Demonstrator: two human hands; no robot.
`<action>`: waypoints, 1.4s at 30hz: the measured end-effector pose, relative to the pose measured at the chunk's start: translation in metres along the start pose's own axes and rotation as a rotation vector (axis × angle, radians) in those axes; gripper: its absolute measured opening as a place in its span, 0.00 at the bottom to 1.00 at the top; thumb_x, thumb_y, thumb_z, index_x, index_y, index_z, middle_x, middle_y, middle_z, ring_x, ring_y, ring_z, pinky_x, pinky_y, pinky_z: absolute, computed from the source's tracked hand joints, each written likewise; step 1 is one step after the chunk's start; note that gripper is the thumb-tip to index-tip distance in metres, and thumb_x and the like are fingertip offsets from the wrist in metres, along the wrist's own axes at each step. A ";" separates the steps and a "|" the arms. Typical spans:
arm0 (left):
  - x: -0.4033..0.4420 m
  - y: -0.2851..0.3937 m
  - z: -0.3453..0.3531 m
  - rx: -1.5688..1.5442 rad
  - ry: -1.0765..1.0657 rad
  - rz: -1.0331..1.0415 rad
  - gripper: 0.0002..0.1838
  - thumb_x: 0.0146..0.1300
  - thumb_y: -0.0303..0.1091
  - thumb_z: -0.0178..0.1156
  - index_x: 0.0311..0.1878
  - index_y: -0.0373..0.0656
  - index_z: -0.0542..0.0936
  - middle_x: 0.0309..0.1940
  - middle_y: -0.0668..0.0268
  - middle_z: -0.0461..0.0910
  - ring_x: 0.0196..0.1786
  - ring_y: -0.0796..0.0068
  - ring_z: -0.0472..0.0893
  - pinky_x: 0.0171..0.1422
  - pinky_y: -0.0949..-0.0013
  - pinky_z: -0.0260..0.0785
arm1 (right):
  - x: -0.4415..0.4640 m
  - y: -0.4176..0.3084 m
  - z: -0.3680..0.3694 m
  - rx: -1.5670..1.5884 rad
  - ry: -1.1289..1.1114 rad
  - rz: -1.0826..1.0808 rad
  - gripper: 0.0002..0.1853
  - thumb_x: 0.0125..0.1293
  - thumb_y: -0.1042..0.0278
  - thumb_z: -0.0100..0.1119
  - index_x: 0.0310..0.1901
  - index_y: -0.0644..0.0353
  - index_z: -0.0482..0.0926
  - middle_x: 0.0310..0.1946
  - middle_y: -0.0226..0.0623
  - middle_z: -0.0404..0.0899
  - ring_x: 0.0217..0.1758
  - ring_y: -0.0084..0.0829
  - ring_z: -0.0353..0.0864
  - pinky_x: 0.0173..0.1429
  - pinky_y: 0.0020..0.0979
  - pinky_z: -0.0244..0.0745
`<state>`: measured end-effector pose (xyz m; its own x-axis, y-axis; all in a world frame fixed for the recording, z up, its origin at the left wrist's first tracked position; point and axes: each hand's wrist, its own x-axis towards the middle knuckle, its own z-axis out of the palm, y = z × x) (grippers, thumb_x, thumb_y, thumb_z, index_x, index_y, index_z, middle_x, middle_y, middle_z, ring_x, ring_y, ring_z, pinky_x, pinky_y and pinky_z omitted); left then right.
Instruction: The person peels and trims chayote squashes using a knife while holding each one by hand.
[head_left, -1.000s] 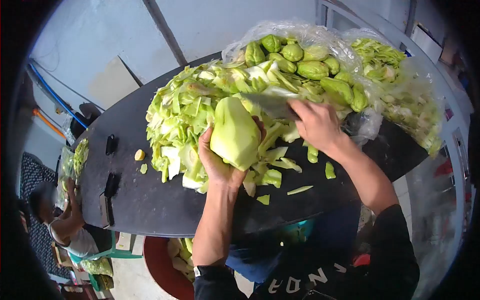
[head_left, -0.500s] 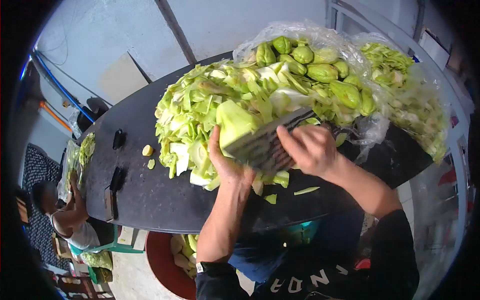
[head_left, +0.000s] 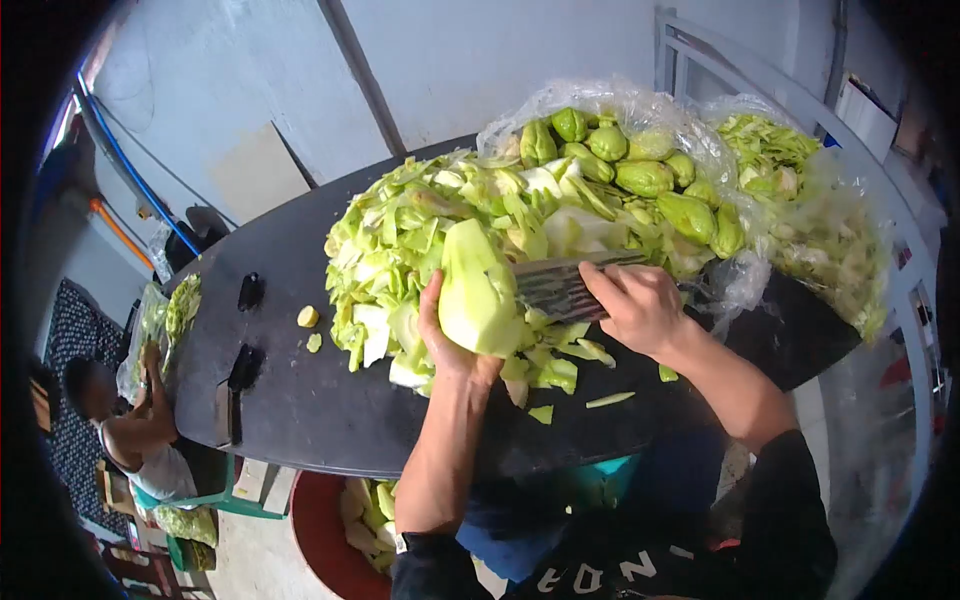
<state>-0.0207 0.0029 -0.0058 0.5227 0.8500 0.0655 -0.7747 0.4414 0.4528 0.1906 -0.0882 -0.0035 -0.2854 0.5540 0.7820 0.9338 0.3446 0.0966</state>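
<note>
A peeled pale green chayote (head_left: 477,290) stands upright in my left hand (head_left: 450,345), whose fingers wrap round its base and left side. My right hand (head_left: 640,310) is closed on a wide-bladed knife (head_left: 565,287); the handle is hidden by my fingers. The blade points left, its tip end at the right side of the chayote. Behind my left hand spreads a large heap of green peelings (head_left: 400,230). Whole unpeeled chayotes (head_left: 645,178) lie in a clear plastic bag (head_left: 710,150) beyond the knife.
The dark oval table (head_left: 310,410) carries two black-handled tools (head_left: 243,368) and a small yellowish piece (head_left: 308,317) at left. Another bag of green pieces (head_left: 820,230) lies at right. Below the near edge stands a red tub (head_left: 325,535) with pale pieces. A person (head_left: 140,440) sits far left.
The knife has swung down across the chayote, then back to its right side, with the blade now nearly level. My left hand still grips the chayote. The view has shifted slightly.
</note>
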 end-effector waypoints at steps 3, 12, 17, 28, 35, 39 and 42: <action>0.000 0.000 0.003 -0.020 0.031 -0.002 0.31 0.67 0.54 0.54 0.65 0.42 0.73 0.55 0.56 0.80 0.52 0.60 0.82 0.55 0.58 0.77 | -0.006 0.005 0.004 0.008 0.011 -0.037 0.24 0.44 0.77 0.63 0.49 0.68 0.80 0.23 0.36 0.75 0.22 0.36 0.79 0.27 0.35 0.76; -0.004 0.003 0.005 0.006 0.017 -0.015 0.31 0.66 0.54 0.55 0.65 0.42 0.74 0.54 0.56 0.81 0.51 0.60 0.83 0.53 0.59 0.78 | -0.002 0.004 -0.001 0.008 0.035 -0.101 0.24 0.45 0.77 0.64 0.49 0.68 0.81 0.24 0.33 0.75 0.24 0.32 0.79 0.28 0.32 0.76; -0.004 0.004 0.003 0.021 0.033 -0.009 0.31 0.65 0.53 0.56 0.65 0.42 0.74 0.54 0.56 0.81 0.51 0.60 0.83 0.52 0.59 0.78 | -0.002 0.008 0.003 0.032 0.086 -0.143 0.28 0.49 0.69 0.69 0.53 0.72 0.78 0.21 0.36 0.72 0.21 0.37 0.76 0.26 0.36 0.73; -0.004 -0.014 0.005 0.109 0.058 -0.128 0.29 0.65 0.55 0.56 0.60 0.42 0.76 0.51 0.54 0.81 0.48 0.57 0.83 0.54 0.52 0.77 | 0.003 0.009 0.020 0.017 -0.025 0.103 0.21 0.48 0.79 0.65 0.48 0.66 0.81 0.28 0.40 0.82 0.29 0.43 0.83 0.35 0.38 0.80; -0.001 -0.020 0.002 0.108 0.021 -0.112 0.32 0.65 0.57 0.53 0.63 0.43 0.74 0.49 0.53 0.81 0.47 0.55 0.83 0.49 0.49 0.78 | -0.003 0.024 0.009 0.154 -0.034 0.254 0.20 0.50 0.78 0.66 0.48 0.66 0.80 0.35 0.45 0.85 0.35 0.48 0.86 0.39 0.40 0.82; -0.004 -0.015 0.014 0.062 0.136 -0.069 0.31 0.65 0.57 0.54 0.62 0.44 0.74 0.49 0.55 0.81 0.47 0.54 0.83 0.52 0.46 0.77 | 0.010 -0.006 -0.001 0.200 0.177 -0.079 0.17 0.47 0.74 0.65 0.43 0.66 0.82 0.22 0.37 0.79 0.22 0.38 0.82 0.26 0.37 0.78; -0.003 -0.015 -0.002 0.147 0.034 -0.086 0.32 0.65 0.57 0.54 0.64 0.44 0.73 0.52 0.53 0.81 0.48 0.53 0.83 0.52 0.44 0.77 | 0.011 0.004 0.018 0.066 0.050 0.101 0.14 0.51 0.76 0.62 0.43 0.61 0.80 0.25 0.40 0.81 0.26 0.43 0.84 0.28 0.40 0.78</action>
<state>-0.0116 -0.0059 -0.0150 0.5704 0.8213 -0.0081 -0.6661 0.4683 0.5805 0.1877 -0.0676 -0.0056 -0.1777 0.5502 0.8159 0.9406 0.3386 -0.0235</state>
